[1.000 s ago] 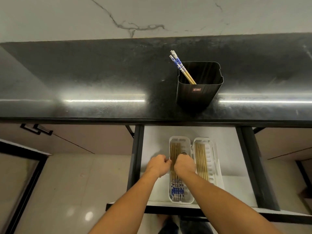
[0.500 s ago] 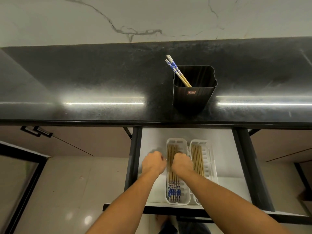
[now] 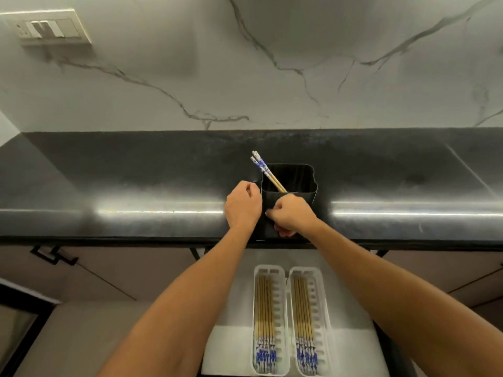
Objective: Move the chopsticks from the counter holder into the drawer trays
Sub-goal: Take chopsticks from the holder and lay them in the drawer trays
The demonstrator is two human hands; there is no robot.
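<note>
Counting two chopsticks (image 3: 268, 174) leaning in one black holder (image 3: 302, 183), two white trays (image 3: 283, 317) in the drawer, two hands (image 3: 242, 205).

A single head-worn camera looks forward and steeply down from above the dark surface (image 3: 136, 186), facing the marbled wall (image 3: 245, 77). Its wide lens (edges visibly bowed) takes in the open drawer (image 3: 234, 308) directly below, close enough that both forearms fill the lower frame.
</note>
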